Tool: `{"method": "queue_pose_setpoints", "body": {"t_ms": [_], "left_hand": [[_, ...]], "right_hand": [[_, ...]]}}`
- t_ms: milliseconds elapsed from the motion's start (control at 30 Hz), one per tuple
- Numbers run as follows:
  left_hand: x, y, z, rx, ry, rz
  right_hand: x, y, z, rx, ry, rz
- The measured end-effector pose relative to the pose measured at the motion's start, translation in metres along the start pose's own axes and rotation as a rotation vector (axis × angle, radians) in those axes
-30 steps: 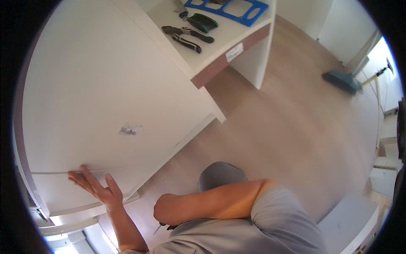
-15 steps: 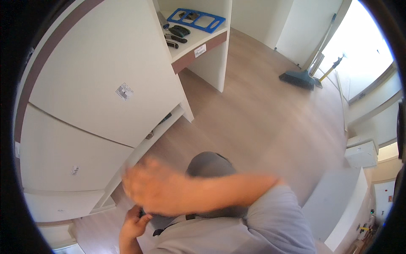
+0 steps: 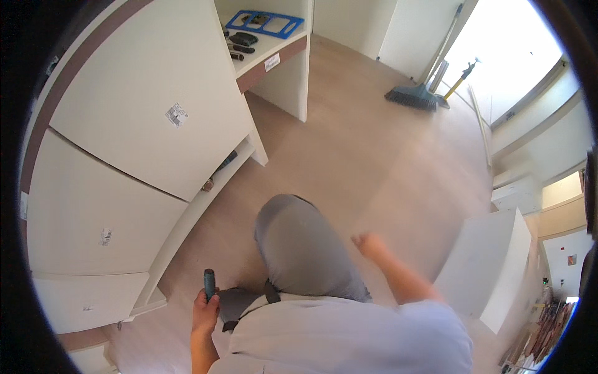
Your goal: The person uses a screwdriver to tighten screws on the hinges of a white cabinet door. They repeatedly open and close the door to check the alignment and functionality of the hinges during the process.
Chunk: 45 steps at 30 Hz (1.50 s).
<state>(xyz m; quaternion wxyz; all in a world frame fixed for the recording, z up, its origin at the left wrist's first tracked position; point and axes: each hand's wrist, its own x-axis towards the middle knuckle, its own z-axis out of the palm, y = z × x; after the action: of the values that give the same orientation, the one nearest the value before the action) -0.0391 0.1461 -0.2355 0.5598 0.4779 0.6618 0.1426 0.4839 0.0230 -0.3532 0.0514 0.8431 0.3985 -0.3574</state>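
Observation:
At the lower left, my left hand (image 3: 204, 313) is closed around a dark grey-green tool handle (image 3: 210, 283), which stands up out of the fist. The tool's other end is hidden, so its exact kind does not show. To the right of my bent knee, my right hand (image 3: 369, 245) hangs over the floor, apart from everything. Motion smears its fingers. Left of me stands a white cabinet (image 3: 134, 146) with large flat fronts and small paper labels. Below those fronts, a dark-handled tool (image 3: 225, 162) lies in the low gap.
A shelf (image 3: 265, 48) ahead bears a blue perforated frame (image 3: 286, 30) and several dark hand tools (image 3: 243, 38). A broom (image 3: 414, 96) leans at the far right, beside a yellow-handled tool (image 3: 458, 84). White panels (image 3: 476, 262) stand on my right. Wood-look floor (image 3: 339, 143) lies between.
My right hand has swung from above the left hand over to the right of my knee. The tool handle in my left hand now shows. The whole view has shifted slightly.

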Motion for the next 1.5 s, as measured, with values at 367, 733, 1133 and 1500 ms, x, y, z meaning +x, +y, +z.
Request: {"method": "queue_pose_setpoints", "body": {"t_ms": [367, 733, 1133, 1500], "left_hand": [[-0.002, -0.037, -0.011, 0.077, 0.042, 0.045], [0.001, -0.042, -0.026, 0.279, 0.181, 0.153], [-0.008, -0.105, -0.015, 0.036, 0.393, 0.312], [-0.053, -0.063, -0.027, 0.332, 0.595, 0.478]], "right_hand": [[0.104, 0.131, -0.225, -0.178, 1.178, 0.358], [0.138, -0.027, 0.053, -0.133, -0.172, -0.510], [-0.066, -0.388, -0.329, 0.111, 0.897, -1.472], [-0.164, -0.528, -0.326, -0.012, 1.290, -1.439]]}}
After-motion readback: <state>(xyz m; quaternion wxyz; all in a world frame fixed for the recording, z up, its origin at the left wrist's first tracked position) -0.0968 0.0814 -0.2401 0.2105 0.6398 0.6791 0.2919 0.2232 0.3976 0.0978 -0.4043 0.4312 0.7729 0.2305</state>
